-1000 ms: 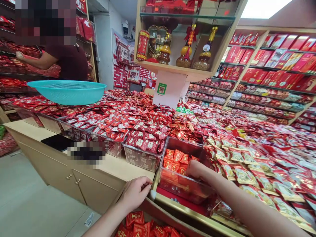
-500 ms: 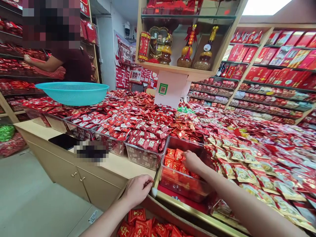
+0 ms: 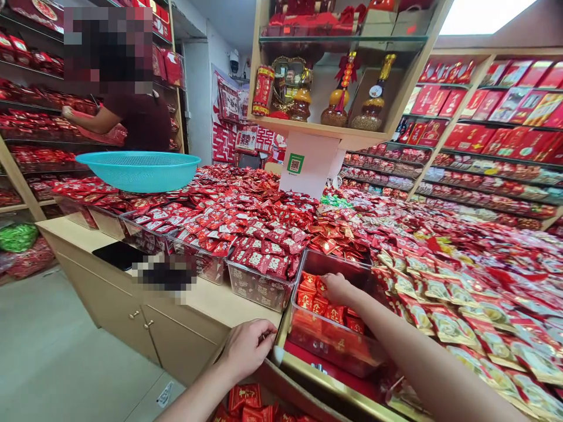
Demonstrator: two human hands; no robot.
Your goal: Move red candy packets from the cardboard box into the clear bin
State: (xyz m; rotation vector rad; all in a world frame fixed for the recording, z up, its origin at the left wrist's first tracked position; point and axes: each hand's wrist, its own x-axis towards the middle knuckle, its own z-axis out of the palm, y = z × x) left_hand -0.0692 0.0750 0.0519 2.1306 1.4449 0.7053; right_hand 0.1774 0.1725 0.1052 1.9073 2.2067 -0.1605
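My right hand (image 3: 338, 289) reaches into a clear plastic bin (image 3: 328, 331), fingers closed at a small red wrapped packet (image 3: 309, 282). Several like packets with gold characters lie in rows there; my fingertips are partly hidden. My left hand (image 3: 250, 351) is curled at the upper rim of a cardboard box (image 3: 299, 384), beside the bin's near left corner. What its fingers hold, if anything, is hidden. Inside the box, at the bottom of the view, more red packets (image 3: 244, 397) lie loose.
Bins of dark red packets (image 3: 259, 287) line the counter (image 3: 211, 302). A blue basket (image 3: 141, 176) sits on packets at the left, with a black phone (image 3: 118, 255) in front. Gold-edged packets (image 3: 453, 319) spread right. Another person (image 3: 145, 120) stands by the shelves.
The view has shifted slightly, so most things sit a little lower and further right. My right hand has moved slightly towards the packets at the bin's left; my left hand stays by the box.
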